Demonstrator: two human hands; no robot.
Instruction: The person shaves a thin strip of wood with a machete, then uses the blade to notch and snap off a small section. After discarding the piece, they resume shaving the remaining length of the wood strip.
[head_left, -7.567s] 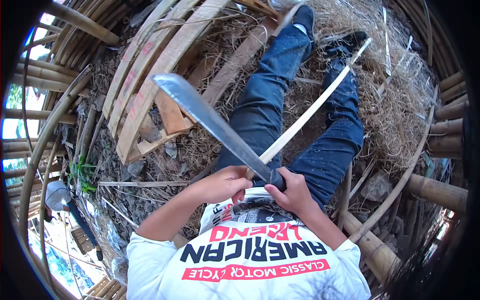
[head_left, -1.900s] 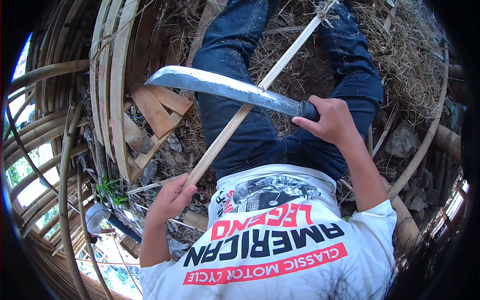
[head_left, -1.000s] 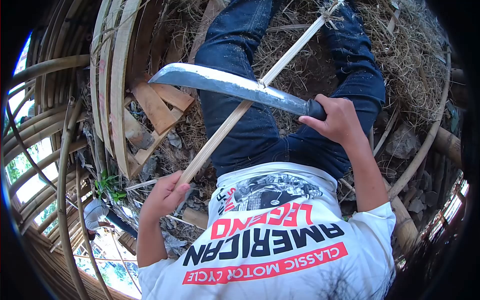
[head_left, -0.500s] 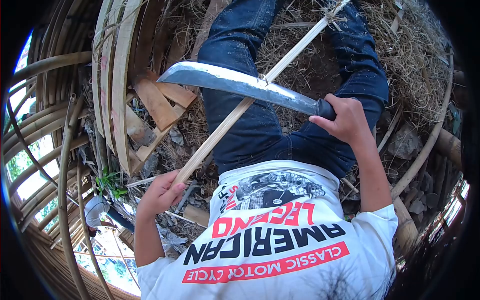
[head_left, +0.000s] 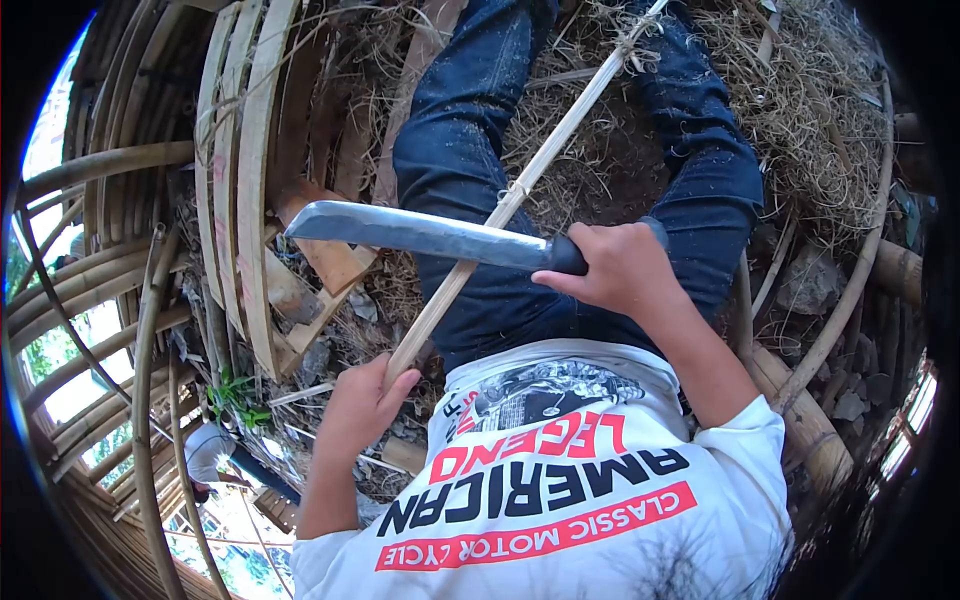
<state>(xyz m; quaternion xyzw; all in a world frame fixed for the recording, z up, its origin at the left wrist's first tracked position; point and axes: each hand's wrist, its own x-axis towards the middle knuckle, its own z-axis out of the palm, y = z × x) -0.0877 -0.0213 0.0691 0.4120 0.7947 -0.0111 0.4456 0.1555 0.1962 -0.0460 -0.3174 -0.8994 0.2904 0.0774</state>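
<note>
Head view: the lower end of a long, narrow, pale wooden strip (head_left: 559, 137) is held in the left hand (head_left: 362, 402), which is closed round it, the thumb laid along the near side; how the hidden fingertips are placed cannot be told. The strip is slanted up and away over the dark blue trousers (head_left: 452, 135), its far part reaching the top of the view between the lower legs. Thin curled shavings are seen on it just beyond the blade and in a larger tuft farther out.

The black handle (head_left: 569, 256) of a broad grey metal machete (head_left: 405, 229) is gripped in the right hand (head_left: 622, 268), with the fingers wrapped round and the thumb pressed near the blade. The blade is laid across above the strip, its tip pointed to the left; whether the two are touching cannot be told.

Beside the left leg, long curved pale planks (head_left: 256, 190) and short reddish-brown wood pieces (head_left: 325, 250) are seen. Loose straw-coloured shavings (head_left: 825, 130) are heaped beyond the right leg, near a rough grey stone (head_left: 808, 281). At lower left, a small green plant (head_left: 238, 398) and a person in a pale top (head_left: 208, 450) are shown near curved bamboo poles (head_left: 148, 400).
</note>
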